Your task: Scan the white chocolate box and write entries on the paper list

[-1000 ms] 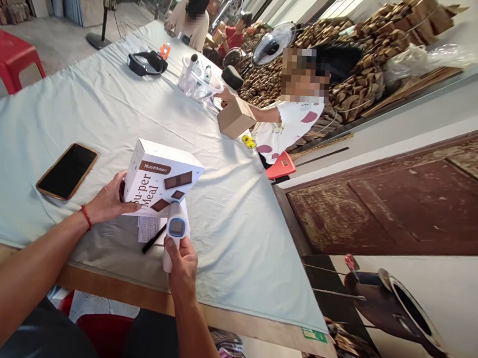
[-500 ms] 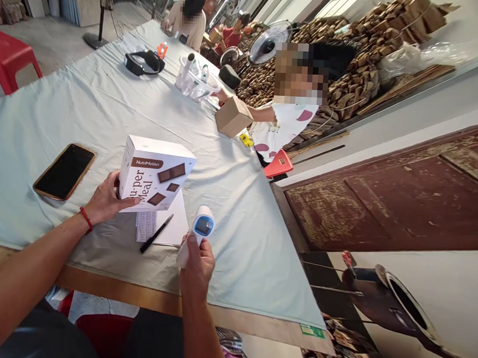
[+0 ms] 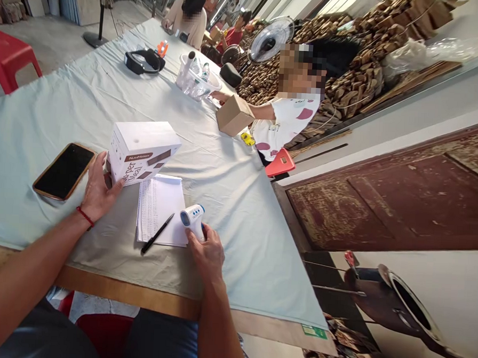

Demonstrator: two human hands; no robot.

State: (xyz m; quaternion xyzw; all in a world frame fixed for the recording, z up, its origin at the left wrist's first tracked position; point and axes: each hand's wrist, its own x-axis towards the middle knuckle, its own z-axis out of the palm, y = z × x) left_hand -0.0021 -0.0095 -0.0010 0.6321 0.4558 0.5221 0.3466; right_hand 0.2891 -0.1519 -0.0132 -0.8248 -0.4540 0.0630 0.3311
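Left hand (image 3: 97, 195) clasps white box (image 3: 145, 139) wide, thumb apart; right hand (image 3: 208, 250) wrapped round thermometer gun (image 3: 194, 217). Apparent step: positioning both. Next move calls for steady grips.

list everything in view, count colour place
NutriMotion carton: 1, white, in left hand
infrared thermometer: 1, white, in right hand
tablecloth: 1, pale blue, over table
paper sheets: several, white, table front
pen: 1, black, across sheets' edge
smartphone: 1, black, left of carton
headset: 1, black, far on table
basket: 1, translucent, right of headset
cardboard box: 1, brown, right table edge
small object: 1, yellow, beside cardboard box
stool: 1, red, left floor
fan: at least 1, grey, upper middle
wood pile: 1, brown, upper right
wooden panel: 1, brown, right
coworkers: 3, pale or red clothes, background
left hand: 1, red wristband, gripping carton
right hand: 1, bare, gripping thermometer
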